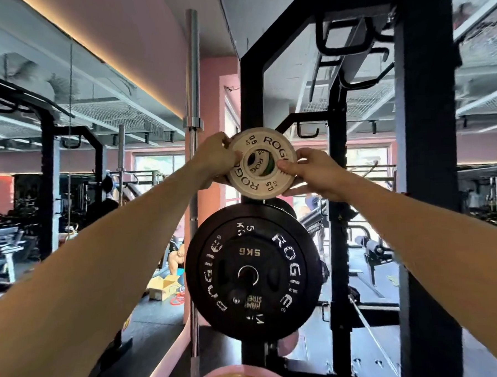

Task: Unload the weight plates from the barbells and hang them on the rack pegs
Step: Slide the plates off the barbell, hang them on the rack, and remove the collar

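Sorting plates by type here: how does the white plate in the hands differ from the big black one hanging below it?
The white plate is smaller and marked 0.5 kg; the black plate is wider and marked 5 kg. The white plate is gripped by the left hand and right hand; the black plate hangs untouched on a peg. Both read ROGUE.

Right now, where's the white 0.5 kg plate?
Head view, centre: the white plate is held by both hands, left hand and right hand, against the black rack upright, directly above the black 5 kg plates.

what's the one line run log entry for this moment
step: hanging plate | held: white plate | left hand: grips left rim | right hand: grips right rim | below: black plates on rack peg
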`<state>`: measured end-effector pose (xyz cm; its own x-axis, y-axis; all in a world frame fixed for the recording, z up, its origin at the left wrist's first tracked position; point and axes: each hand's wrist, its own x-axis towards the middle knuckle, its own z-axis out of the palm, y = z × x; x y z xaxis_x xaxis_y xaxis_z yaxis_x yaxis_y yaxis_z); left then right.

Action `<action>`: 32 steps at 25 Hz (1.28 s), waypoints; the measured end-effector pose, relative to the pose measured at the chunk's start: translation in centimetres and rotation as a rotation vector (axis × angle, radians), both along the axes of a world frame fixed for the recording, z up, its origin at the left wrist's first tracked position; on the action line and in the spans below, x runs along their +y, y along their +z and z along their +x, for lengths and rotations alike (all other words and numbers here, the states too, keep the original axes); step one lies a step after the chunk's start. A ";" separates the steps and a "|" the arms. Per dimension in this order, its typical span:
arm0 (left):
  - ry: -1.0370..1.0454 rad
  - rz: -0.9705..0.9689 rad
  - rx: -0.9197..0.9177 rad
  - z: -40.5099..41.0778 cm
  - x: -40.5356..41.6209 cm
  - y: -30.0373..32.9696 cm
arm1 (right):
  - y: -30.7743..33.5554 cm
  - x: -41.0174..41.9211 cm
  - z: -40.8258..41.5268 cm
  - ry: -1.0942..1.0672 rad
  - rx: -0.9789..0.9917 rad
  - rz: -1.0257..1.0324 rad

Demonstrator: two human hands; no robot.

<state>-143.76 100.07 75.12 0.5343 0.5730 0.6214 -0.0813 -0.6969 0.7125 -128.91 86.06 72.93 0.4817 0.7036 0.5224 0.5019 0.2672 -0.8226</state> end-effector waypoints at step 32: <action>-0.234 -0.067 0.106 16.0 -43.0 -10.0 | -9.1 -47.4 13.2 -0.243 0.016 -0.147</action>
